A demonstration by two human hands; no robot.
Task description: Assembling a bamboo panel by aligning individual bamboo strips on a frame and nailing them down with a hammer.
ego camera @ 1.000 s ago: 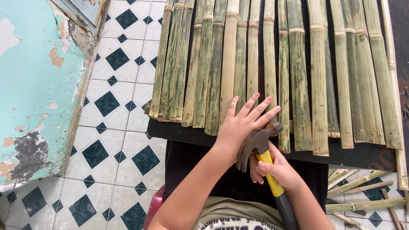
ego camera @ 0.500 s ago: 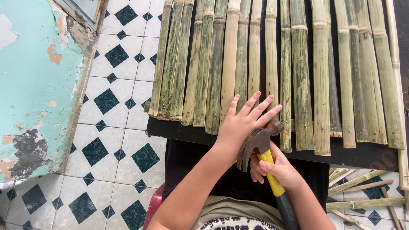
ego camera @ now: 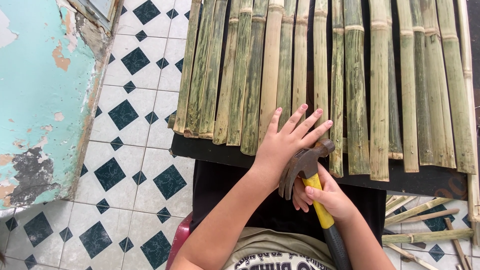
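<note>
Overhead, white floor tiles (ego camera: pixel 150 165) with dark diamonds fill the lower left, a peeling turquoise wall (ego camera: pixel 35 100) the left edge, and split bamboo slats (ego camera: pixel 350 75), cut off at top, lie side by side across a dark board (ego camera: pixel 210 150). Centre frame, the left hand (ego camera: pixel 285 142) lies flat, fingers spread, on the slats. Beside it, the right hand (ego camera: pixel 327 197) is closed round the yellow-handled claw hammer (ego camera: pixel 307 167), whose grip end runs out of frame.
</note>
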